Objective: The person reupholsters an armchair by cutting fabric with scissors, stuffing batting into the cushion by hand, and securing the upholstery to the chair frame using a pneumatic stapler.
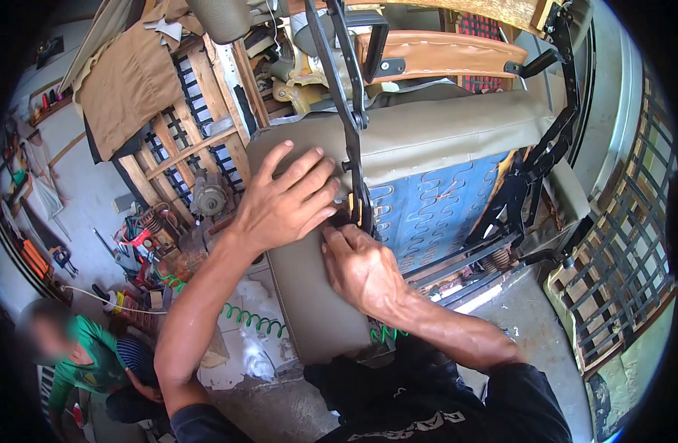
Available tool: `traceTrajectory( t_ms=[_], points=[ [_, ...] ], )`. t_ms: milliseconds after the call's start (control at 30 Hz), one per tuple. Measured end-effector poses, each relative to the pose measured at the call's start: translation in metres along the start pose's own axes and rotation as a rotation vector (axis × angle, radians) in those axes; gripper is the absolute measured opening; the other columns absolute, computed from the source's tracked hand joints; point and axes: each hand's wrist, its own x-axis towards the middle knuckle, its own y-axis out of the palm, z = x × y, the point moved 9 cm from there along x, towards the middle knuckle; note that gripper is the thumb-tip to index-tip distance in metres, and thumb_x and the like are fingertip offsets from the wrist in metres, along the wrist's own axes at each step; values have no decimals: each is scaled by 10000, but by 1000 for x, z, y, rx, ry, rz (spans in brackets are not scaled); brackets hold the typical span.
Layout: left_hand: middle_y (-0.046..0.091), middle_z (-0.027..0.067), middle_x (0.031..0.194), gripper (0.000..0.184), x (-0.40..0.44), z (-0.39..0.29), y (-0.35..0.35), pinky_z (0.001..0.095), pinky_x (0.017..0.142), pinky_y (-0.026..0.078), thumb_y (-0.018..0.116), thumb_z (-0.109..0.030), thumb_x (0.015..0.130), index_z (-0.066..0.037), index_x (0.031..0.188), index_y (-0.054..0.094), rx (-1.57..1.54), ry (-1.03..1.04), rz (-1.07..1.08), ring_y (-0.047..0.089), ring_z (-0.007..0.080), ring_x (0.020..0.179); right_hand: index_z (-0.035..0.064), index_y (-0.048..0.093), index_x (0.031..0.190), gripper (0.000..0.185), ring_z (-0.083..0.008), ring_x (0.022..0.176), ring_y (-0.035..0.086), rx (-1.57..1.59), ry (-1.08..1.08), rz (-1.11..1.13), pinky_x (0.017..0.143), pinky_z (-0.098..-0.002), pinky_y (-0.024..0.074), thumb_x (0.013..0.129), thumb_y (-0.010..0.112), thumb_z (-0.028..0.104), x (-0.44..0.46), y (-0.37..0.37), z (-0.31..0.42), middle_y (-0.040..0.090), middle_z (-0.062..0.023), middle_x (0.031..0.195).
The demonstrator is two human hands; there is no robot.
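A seat frame covered in grey-brown upholstery (457,129) lies with its blue underside (427,203) and wavy springs showing. My left hand (291,196) rests on the padded part at the left, fingers spread, fingertips close to a black metal bracket (356,159). Just below it, my right hand (361,266) is at the lower end of that bracket, its fingers curled together against the padding (309,310). Whatever the right fingers hold, if anything, is hidden. Black metal linkage (531,177) stands at the right side of the seat.
A person in a green shirt (99,354) sits at the lower left. Wooden frames with webbing (180,144) lean at the upper left, tools (143,236) lie on the floor, and a green coiled hose (254,319) passes below. Another webbed frame (612,251) leans at the right.
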Motion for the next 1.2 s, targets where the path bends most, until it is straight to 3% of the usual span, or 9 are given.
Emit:
traceTrajectory(
  t_ms=[67, 133, 267, 333, 467, 533, 767, 867, 1200],
  points=[
    [627, 59, 1224, 350, -2, -5, 10, 555, 1131, 318, 775, -358, 788, -138, 1051, 708, 43, -17, -54, 518, 250, 1283, -19, 589, 931, 96, -398, 770, 683, 3, -41, -2, 632, -477, 582, 880, 618, 56, -1, -1, 1, 604, -199, 883],
    [645, 18, 1153, 280, 0, -10, 9, 565, 1119, 307, 771, -356, 780, -148, 962, 727, 59, -64, -131, 533, 232, 1235, -16, 636, 1067, 182, -393, 728, 672, 19, -60, -25, 613, -466, 574, 897, 648, 46, -1, -3, 1, 599, -168, 830],
    [655, -1, 1089, 202, -1, -14, 19, 561, 1086, 324, 753, -296, 769, -148, 904, 730, 111, -42, -162, 546, 217, 1190, -3, 639, 1063, 171, -391, 684, 663, 30, -22, 1, 576, -468, 568, 901, 647, 50, 1, -2, -3, 591, -162, 817],
    [663, -36, 1087, 159, 2, -14, 21, 506, 1086, 324, 613, -235, 815, -177, 888, 743, 117, -49, -122, 557, 177, 1131, 8, 576, 905, 76, -382, 725, 678, 22, -4, 34, 600, -475, 569, 867, 627, 48, 0, 0, -5, 592, -182, 861],
    [646, 9, 972, 145, 1, -25, 22, 496, 1015, 403, 650, -197, 755, -115, 855, 715, 80, 92, -133, 577, 206, 1059, 7, 572, 892, 74, -380, 702, 676, 39, -6, 44, 579, -475, 563, 870, 627, 51, -1, -1, -8, 587, -174, 852],
    [632, 35, 932, 152, 2, -31, 28, 450, 966, 455, 623, -167, 758, -67, 846, 697, 89, 234, -5, 594, 219, 955, 12, 569, 877, 76, -375, 664, 667, 36, -46, 47, 555, -472, 554, 871, 630, 57, -3, -2, -8, 580, -164, 836],
    [613, 59, 900, 160, -1, -29, 19, 447, 923, 478, 625, -145, 758, -34, 858, 683, 141, 136, 19, 582, 228, 879, 19, 566, 867, 91, -370, 627, 653, 42, -54, 42, 537, -460, 547, 868, 643, 67, 2, 0, -8, 572, -154, 819],
    [604, 47, 874, 160, 0, -34, 16, 469, 873, 476, 644, -151, 762, -31, 854, 694, 95, 215, -11, 555, 209, 849, 16, 567, 873, 93, -367, 627, 653, 38, -55, 23, 534, -461, 547, 871, 644, 69, 0, -3, -13, 573, -152, 823],
    [637, 39, 878, 199, -6, -38, 29, 473, 920, 492, 651, -164, 727, -19, 846, 714, 94, 416, 183, 581, 211, 895, 36, 639, 1126, 276, -331, 660, 671, 83, -156, 139, 532, -420, 577, 852, 669, 56, -15, -6, -18, 616, -104, 914]
  ],
)
